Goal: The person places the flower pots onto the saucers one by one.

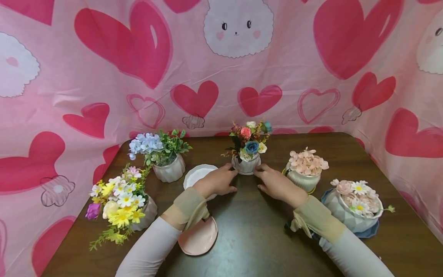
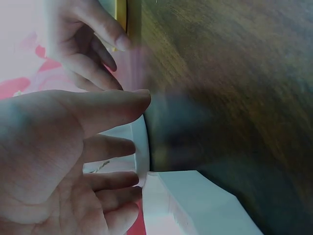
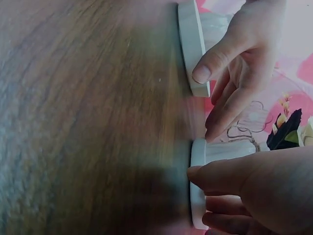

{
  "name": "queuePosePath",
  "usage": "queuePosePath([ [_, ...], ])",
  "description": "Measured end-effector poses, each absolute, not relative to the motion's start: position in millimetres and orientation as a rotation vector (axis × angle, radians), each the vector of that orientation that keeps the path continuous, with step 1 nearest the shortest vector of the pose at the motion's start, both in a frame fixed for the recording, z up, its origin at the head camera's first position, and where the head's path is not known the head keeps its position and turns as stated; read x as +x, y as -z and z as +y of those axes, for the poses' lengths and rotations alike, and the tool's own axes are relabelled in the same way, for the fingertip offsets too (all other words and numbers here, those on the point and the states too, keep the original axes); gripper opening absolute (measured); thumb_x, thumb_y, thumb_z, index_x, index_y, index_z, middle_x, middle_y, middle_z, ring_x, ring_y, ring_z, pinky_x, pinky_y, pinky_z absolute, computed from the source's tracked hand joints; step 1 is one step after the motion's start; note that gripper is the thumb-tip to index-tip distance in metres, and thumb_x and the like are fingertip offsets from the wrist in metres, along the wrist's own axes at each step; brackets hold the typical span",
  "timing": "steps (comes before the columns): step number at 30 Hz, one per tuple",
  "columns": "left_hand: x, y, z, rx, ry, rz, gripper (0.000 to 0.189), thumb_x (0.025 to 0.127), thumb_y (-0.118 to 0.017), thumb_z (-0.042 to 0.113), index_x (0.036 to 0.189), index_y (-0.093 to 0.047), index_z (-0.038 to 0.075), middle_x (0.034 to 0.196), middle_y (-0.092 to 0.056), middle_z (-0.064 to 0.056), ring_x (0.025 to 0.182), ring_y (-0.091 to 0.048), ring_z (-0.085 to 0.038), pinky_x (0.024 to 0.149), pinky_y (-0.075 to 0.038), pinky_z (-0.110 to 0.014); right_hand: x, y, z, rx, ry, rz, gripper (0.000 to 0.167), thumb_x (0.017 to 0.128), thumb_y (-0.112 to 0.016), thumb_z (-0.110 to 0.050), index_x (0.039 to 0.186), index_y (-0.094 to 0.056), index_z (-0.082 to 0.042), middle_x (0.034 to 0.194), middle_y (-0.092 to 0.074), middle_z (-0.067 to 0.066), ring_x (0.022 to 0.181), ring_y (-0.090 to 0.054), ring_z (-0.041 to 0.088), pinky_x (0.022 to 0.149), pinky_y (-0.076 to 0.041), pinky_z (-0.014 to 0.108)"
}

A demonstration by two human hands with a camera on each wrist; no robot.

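A white pot (image 1: 246, 167) of mixed flowers (image 1: 252, 146) stands upright on a white saucer (image 3: 198, 152) toward the back of the tabletop (image 1: 249, 231), between the two hands. The left hand (image 1: 218, 181) has its fingertips at the saucer's left edge, the right hand (image 1: 278, 184) at its right edge. The fingers of both are loosely extended, not clenched around the pot. A white plate (image 1: 198, 174) lies beside the left hand; a cream pot (image 1: 303, 181) of peach flowers stands near the right.
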State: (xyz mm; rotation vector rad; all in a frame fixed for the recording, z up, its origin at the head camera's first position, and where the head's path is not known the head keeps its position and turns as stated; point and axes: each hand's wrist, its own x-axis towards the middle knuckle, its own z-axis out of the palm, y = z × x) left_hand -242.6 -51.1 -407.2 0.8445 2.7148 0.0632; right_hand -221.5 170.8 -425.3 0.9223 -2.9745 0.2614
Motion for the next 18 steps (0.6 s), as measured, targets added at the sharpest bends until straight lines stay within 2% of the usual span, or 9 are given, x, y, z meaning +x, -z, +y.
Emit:
queuePosePath([
  [7,-242.4,405.3,-50.8,0.832,-0.068,2.709,0.068,0.093,-0.065,0.041,0.151,-0.041,0.012,0.161,-0.030,-0.015,0.145,-0.037,-0.027,0.114,-0.041,-0.041,-220.4,427.1,171.6,0.913,-0.267,-2.958,0.044,0.088,-0.074,-0.013,0.128,-0.063,0.002,0.132,-0.056,0.022,0.103,-0.067,0.034,0.083,-0.057,0.044],
  [18,-239.5,405.4,-56.9,0.842,-0.167,2.696,0.072,0.093,-0.065,0.041,0.154,-0.036,0.016,0.162,-0.026,-0.015,0.146,-0.036,-0.028,0.114,-0.039,-0.042,-216.1,430.5,176.7,0.952,-0.241,-2.923,0.051,0.086,-0.075,-0.014,0.133,-0.059,0.002,0.137,-0.053,0.023,0.108,-0.066,0.035,0.086,-0.057,0.046],
])
